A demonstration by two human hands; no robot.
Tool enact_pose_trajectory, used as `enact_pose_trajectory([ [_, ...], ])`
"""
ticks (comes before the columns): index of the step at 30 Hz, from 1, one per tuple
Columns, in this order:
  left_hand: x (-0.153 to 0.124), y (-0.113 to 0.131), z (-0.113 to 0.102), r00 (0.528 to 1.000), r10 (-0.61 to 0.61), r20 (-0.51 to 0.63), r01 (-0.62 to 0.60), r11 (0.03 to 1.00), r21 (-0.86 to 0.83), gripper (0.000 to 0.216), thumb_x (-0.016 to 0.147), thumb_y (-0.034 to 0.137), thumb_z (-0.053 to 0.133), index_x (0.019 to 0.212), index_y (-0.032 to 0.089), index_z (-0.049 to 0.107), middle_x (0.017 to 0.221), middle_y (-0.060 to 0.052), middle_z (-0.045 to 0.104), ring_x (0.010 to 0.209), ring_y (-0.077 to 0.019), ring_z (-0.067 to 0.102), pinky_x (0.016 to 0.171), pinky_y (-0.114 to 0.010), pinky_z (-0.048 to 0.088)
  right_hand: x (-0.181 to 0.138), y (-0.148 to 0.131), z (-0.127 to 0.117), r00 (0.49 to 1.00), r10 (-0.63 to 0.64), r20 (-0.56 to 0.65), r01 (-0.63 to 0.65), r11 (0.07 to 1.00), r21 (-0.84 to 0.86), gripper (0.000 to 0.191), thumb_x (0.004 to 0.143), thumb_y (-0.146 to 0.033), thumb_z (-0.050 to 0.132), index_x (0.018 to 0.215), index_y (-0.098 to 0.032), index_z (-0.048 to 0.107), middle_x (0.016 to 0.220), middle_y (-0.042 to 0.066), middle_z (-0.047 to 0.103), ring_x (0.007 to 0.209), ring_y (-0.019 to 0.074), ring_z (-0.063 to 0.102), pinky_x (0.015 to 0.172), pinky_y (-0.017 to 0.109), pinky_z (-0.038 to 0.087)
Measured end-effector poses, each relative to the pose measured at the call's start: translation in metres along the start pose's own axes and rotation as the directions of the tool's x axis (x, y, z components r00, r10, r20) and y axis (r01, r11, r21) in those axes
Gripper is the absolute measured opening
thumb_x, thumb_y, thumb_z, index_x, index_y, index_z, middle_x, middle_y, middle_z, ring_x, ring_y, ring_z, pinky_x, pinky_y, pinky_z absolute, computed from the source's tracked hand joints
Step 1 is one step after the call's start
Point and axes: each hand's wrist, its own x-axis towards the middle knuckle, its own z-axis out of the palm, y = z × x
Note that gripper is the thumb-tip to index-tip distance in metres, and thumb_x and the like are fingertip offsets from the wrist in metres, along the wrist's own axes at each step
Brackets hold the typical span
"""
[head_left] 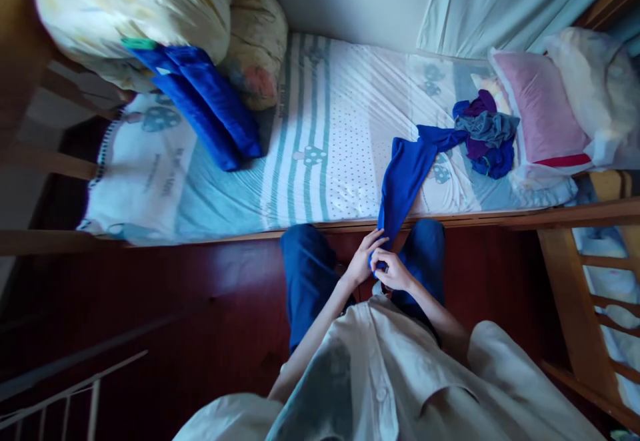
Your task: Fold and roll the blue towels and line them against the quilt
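Observation:
A long blue garment [404, 177] stretches from a pile of clothes over the bed's front edge down to my lap. Whether it is a sleeve or a leg piece I cannot tell. My left hand [361, 259] grips its narrow lower end, fingers laid along the cloth. Close beside it, my right hand [391, 270] pinches the same end, thumb and fingertips bent together. The pile of clothes [485, 133], in blue, purple and grey, lies crumpled by the pillow and touches the garment's far end.
The bed [350, 114] has a patterned sheet and a wooden edge. Folded blue cloth [200, 107] lies at its left, against large wrapped bundles [145, 7]. A pink pillow [545, 107] rests at the right. A wooden ladder [580, 307] stands right, a white metal rack [75, 394] lower left.

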Motion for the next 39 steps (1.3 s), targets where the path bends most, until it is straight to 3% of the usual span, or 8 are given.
enact_pose_trajectory([
  [6, -0.038, 0.027, -0.055, 0.971, 0.112, -0.213, -0.100, 0.993, 0.066, 0.012, 0.089, 0.019, 0.052, 0.082, 0.022, 0.061, 0.104, -0.010, 0.072, 0.120, -0.0247, 0.062, 0.114, -0.047, 0.047, -0.020, -0.071, 0.032, 0.993, -0.021, 0.118, -0.001, 0.982, 0.188, 0.007, 0.074, -0.015, 0.058, 0.074, -0.021, 0.059, 0.076, -0.001, 0.056, 0.069, 0.0133, 0.050, 0.067, 0.026, 0.039],
  [12, -0.044, 0.019, -0.107, 0.961, 0.277, 0.000, -0.272, 0.946, 0.173, 0.013, 0.078, 0.013, 0.049, 0.071, 0.023, 0.053, 0.075, -0.003, 0.064, 0.083, -0.0193, 0.064, 0.100, -0.041, 0.051, -0.088, -0.090, 0.037, 0.986, 0.071, -0.148, 0.041, 0.767, 0.640, 0.038, 0.070, -0.027, 0.074, 0.067, -0.024, 0.036, 0.065, -0.006, 0.033, 0.051, 0.0093, 0.025, 0.049, 0.023, 0.024],
  [15, -0.059, 0.010, -0.122, 0.979, 0.199, -0.033, -0.186, 0.952, 0.244, 0.012, 0.071, 0.011, 0.051, 0.069, 0.022, 0.054, 0.070, -0.002, 0.063, 0.074, -0.0185, 0.061, 0.088, -0.036, 0.052, -0.112, -0.098, 0.015, 0.892, 0.201, -0.404, 0.129, 0.744, 0.655, 0.046, 0.062, -0.029, 0.074, 0.071, -0.025, 0.029, 0.067, -0.006, 0.020, 0.051, 0.0108, 0.015, 0.046, 0.024, 0.022],
  [19, -0.085, 0.004, -0.141, 0.971, -0.014, -0.238, 0.078, 0.961, 0.264, 0.015, 0.065, 0.011, 0.053, 0.074, 0.021, 0.060, 0.074, -0.003, 0.067, 0.076, -0.0181, 0.062, 0.078, -0.029, 0.051, -0.117, -0.119, -0.035, 0.718, 0.162, -0.677, 0.187, 0.892, 0.412, 0.047, 0.063, -0.030, 0.068, 0.074, -0.025, 0.023, 0.072, -0.005, 0.012, 0.056, 0.0138, 0.007, 0.047, 0.026, 0.019],
  [22, -0.100, 0.009, -0.154, 0.935, -0.141, -0.326, 0.211, 0.959, 0.191, 0.013, 0.064, 0.013, 0.054, 0.074, 0.019, 0.060, 0.073, 0.000, 0.067, 0.068, -0.0141, 0.058, 0.069, -0.024, 0.049, -0.111, -0.131, -0.075, 0.735, 0.034, -0.677, 0.177, 0.955, 0.240, 0.049, 0.064, -0.028, 0.066, 0.074, -0.024, 0.019, 0.073, -0.005, 0.009, 0.056, 0.0135, 0.008, 0.048, 0.025, 0.019],
  [26, -0.115, 0.028, -0.169, 0.916, -0.175, -0.362, 0.231, 0.966, 0.117, 0.002, 0.067, 0.020, 0.056, 0.068, 0.018, 0.056, 0.069, 0.002, 0.064, 0.063, -0.0107, 0.055, 0.065, -0.020, 0.046, -0.104, -0.129, -0.121, 0.810, -0.003, -0.586, 0.119, 0.980, 0.159, 0.041, 0.066, -0.027, 0.065, 0.070, -0.024, 0.025, 0.064, -0.007, 0.016, 0.050, 0.0115, 0.019, 0.045, 0.024, 0.023],
  [34, -0.122, 0.070, -0.213, 0.909, -0.028, -0.416, 0.151, 0.952, 0.265, 0.014, 0.074, 0.020, 0.055, 0.073, 0.018, 0.070, 0.066, 0.002, 0.061, 0.062, -0.0096, 0.054, 0.063, -0.019, 0.045, -0.102, -0.115, -0.175, 0.744, -0.051, -0.667, 0.194, 0.971, 0.142, 0.028, 0.066, -0.028, 0.065, 0.059, -0.024, 0.038, 0.046, -0.008, 0.020, 0.042, 0.0088, 0.017, 0.045, 0.023, 0.020],
  [39, -0.118, 0.058, -0.237, 0.781, 0.052, -0.623, 0.237, 0.897, 0.372, 0.035, 0.063, 0.008, 0.051, 0.083, 0.017, 0.077, 0.071, 0.002, 0.057, 0.065, -0.0093, 0.053, 0.066, -0.020, 0.046, -0.104, -0.118, -0.189, 0.748, -0.040, -0.662, 0.170, 0.977, 0.132, 0.027, 0.072, -0.039, 0.060, 0.060, -0.025, 0.040, 0.050, -0.006, 0.022, 0.045, 0.0116, 0.022, 0.047, 0.026, 0.024],
])
